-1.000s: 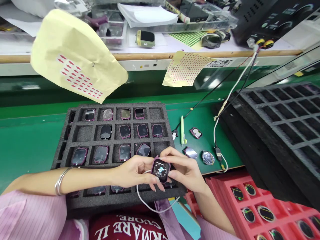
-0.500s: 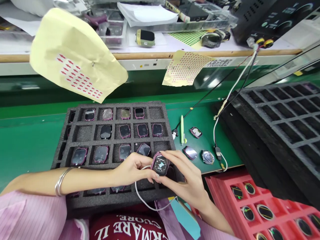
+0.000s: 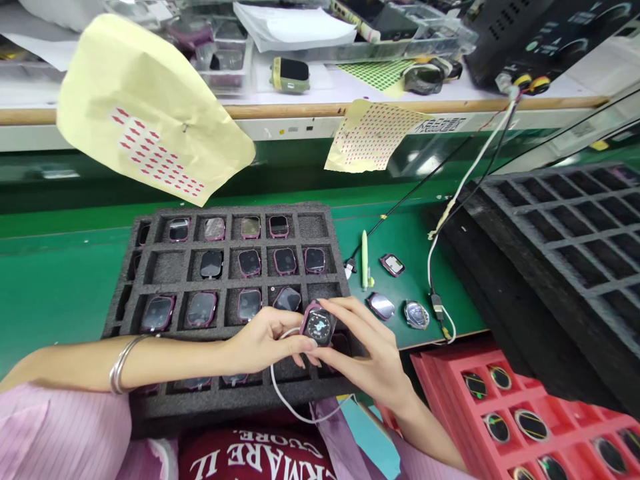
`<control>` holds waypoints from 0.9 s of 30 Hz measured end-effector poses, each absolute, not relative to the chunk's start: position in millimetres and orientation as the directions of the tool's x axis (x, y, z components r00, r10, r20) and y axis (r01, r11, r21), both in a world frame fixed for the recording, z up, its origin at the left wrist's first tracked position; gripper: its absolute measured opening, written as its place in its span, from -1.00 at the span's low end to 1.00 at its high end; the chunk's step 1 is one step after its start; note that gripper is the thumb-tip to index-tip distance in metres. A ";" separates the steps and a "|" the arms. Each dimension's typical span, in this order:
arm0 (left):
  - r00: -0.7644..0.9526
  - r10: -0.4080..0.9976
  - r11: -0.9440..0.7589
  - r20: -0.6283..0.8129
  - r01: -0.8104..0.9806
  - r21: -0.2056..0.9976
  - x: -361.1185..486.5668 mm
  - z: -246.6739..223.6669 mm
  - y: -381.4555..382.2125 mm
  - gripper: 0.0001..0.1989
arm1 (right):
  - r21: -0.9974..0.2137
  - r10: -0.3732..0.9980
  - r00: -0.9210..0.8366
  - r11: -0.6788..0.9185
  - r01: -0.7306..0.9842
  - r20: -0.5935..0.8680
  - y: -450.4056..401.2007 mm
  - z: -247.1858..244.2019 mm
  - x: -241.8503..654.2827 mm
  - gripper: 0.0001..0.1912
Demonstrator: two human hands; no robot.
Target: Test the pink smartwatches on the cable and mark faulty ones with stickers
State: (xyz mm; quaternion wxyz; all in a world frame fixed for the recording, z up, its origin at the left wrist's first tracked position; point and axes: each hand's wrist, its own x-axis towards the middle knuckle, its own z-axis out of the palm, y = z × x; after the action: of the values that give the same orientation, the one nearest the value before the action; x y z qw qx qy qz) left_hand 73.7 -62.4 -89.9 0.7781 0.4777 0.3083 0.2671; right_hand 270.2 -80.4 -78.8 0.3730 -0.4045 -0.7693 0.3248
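1. Steadying the lit watch (image 3: pixel 319 325) seemed the current step; fingers of the left hand (image 3: pixel 265 340) and right hand (image 3: pixel 375 350) grasped it.
2. It was above the foam tray's (image 3: pixel 313 225) near right part.
3. Any next move presumably called for slack white cable (image 3: pixel 313 421).

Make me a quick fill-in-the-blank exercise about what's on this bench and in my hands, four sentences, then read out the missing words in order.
1. The left hand and right hand are both on one watch, whose case is ____.
2. The cable looping below the hands is ____.
3. The slim green tool lies to the ____ of the dark foam tray.
4. The metal bangle circles the ____ arm.

Missing words: purple; white; right; left.
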 end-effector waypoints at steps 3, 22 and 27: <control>0.673 0.707 0.398 -0.217 -0.124 0.909 74.2 -89.8 -62.0 -0.84 | -0.794 0.857 -0.411 0.472 0.383 0.312 -79.4 -79.7 271.0 -0.44; 0.666 0.715 0.343 -0.215 -0.065 0.937 78.3 -93.9 -60.7 -0.70 | -0.720 0.844 -0.414 0.518 0.461 0.341 -72.3 -79.6 272.0 -0.51; 0.675 0.673 0.356 -0.301 0.061 0.933 72.0 -91.2 -54.8 -0.64 | -0.710 0.835 -0.460 0.519 0.475 0.302 -52.2 -72.4 275.6 -0.68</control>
State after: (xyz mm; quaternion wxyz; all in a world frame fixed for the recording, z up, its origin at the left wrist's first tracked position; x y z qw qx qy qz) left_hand 72.0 -54.8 -91.2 0.7467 0.5293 0.3469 0.2048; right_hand 275.6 -52.2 -72.4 0.3254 -0.4051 -0.8085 0.2762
